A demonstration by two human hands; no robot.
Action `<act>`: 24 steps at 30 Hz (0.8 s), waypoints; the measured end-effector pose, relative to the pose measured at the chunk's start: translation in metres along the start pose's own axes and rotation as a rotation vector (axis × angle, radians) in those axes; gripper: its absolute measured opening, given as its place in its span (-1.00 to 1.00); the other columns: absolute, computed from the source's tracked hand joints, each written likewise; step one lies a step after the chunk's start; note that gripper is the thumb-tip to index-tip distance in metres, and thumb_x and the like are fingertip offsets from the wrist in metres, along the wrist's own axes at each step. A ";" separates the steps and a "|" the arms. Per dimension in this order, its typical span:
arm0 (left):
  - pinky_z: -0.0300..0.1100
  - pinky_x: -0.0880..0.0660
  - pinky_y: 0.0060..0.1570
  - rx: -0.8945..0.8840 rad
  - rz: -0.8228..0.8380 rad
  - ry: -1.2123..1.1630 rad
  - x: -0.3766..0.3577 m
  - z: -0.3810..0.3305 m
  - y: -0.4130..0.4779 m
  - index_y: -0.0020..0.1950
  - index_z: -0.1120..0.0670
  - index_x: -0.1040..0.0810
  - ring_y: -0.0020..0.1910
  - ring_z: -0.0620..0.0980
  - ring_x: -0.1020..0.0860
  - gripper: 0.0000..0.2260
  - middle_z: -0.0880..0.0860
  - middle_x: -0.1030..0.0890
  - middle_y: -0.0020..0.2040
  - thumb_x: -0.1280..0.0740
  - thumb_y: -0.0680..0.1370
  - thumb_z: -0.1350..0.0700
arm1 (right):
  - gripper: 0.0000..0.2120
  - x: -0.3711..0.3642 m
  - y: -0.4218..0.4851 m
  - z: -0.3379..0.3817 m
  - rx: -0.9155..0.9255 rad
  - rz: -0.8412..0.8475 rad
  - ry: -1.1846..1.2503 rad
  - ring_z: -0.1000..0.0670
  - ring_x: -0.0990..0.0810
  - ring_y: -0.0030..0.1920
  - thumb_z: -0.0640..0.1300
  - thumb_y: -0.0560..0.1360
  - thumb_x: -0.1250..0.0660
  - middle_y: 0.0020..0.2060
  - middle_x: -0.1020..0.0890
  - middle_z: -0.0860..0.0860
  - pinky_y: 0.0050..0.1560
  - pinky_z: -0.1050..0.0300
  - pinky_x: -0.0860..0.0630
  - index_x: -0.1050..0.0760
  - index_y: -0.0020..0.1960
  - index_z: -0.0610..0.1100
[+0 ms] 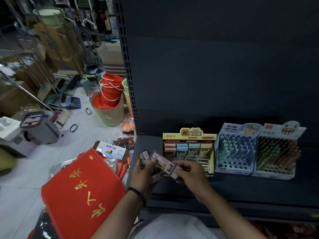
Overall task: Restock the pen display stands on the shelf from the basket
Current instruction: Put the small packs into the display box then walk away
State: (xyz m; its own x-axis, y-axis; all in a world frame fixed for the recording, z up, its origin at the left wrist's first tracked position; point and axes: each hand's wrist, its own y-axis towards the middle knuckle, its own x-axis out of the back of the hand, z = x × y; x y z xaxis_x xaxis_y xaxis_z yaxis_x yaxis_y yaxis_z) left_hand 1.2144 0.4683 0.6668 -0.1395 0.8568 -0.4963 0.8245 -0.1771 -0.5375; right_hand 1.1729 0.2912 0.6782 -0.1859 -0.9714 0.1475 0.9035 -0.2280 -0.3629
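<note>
A general-goods shop is showing: pen display stands are sitting on dark retail shelving at lower right, stacked red buckets are standing left of centre.

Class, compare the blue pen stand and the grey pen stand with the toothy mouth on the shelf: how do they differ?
The blue pen stand holds blue and teal pens; the grey pen stand holds green and brownish ones. The blue pen stand's header shows a cartoon child, the grey pen stand's a red toothy mouth. The grey pen stand sits right of the blue pen stand. Both are upright with empty front holes.
</note>
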 end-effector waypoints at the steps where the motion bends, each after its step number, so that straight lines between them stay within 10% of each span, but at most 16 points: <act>1: 0.08 -0.64 -0.05 0.002 0.001 -0.002 0.000 0.000 0.000 0.27 0.09 -0.54 0.01 0.18 -0.71 -0.77 0.24 -0.69 0.13 -0.39 0.62 0.17 | -0.72 0.000 0.002 0.002 0.012 -0.020 0.030 -0.02 -0.74 0.01 -0.32 0.60 -0.42 0.09 -0.72 0.03 -0.07 0.02 -0.74 -0.73 0.15 0.02; 9: 0.01 -0.64 -0.12 0.062 0.002 -0.149 -0.005 0.009 0.003 0.29 0.14 -0.52 -0.04 0.13 -0.64 -0.74 0.27 -0.64 0.17 -0.39 0.61 0.23 | -0.78 -0.005 0.014 0.005 0.035 -0.273 0.224 -0.06 -0.77 -0.11 -0.34 0.52 -0.52 -0.10 -0.76 -0.07 -0.02 -0.06 -0.74 -0.68 0.12 -0.12; 18: 0.06 -0.66 -0.19 0.141 -0.160 -0.028 0.015 0.017 0.018 0.40 0.18 -0.41 -0.05 0.16 -0.74 -0.70 0.22 -0.63 0.27 -0.19 0.67 0.33 | -0.88 0.027 0.028 0.031 0.716 -0.323 -0.534 0.22 -0.64 0.07 -0.16 0.62 -0.47 0.02 -0.69 0.20 0.07 0.35 -0.54 -0.73 0.13 -0.03; 24: 0.18 -0.66 -0.08 0.109 -0.142 0.029 0.013 0.020 0.013 0.31 0.22 -0.42 -0.14 0.19 -0.71 -0.76 0.27 -0.58 0.20 -0.21 0.66 0.37 | -0.84 0.023 0.043 0.021 0.803 -0.196 -0.707 0.12 -0.63 -0.01 -0.24 0.60 -0.44 0.00 -0.67 0.08 0.04 0.19 -0.61 -0.72 0.15 -0.12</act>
State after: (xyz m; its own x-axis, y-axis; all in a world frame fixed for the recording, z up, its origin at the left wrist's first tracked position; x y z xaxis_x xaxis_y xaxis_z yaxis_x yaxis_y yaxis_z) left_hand 1.2128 0.4679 0.6398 -0.2335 0.8902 -0.3911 0.7329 -0.1032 -0.6725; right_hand 1.2154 0.2606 0.6858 -0.3225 -0.6068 0.7265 0.9188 -0.0161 0.3944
